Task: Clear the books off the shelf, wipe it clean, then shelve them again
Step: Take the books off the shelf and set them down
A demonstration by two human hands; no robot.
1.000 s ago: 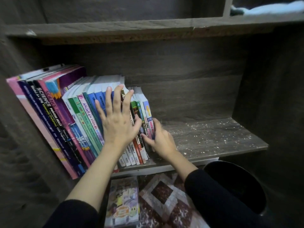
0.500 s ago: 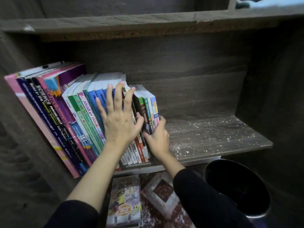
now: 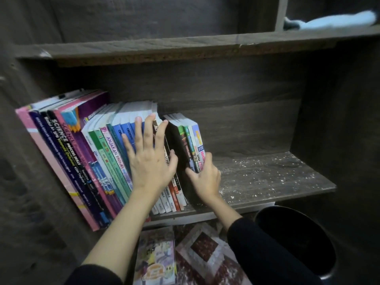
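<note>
Gap opened beside book row (image 3: 98, 161): right hand (image 3: 205, 177) grips end books (image 3: 190, 140) (fingertips hidden); left hand (image 3: 150, 163) presses flat on it.

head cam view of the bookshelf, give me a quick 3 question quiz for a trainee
1. True or false: the left grip lies flat, fingers straight, against the leaning row of books.
2. The right grip holds: A) the rightmost books B) a cloth C) nothing.
3. Fill in: the black bin stands ___ the shelf.
Key: 1 true; 2 A; 3 below.
</note>
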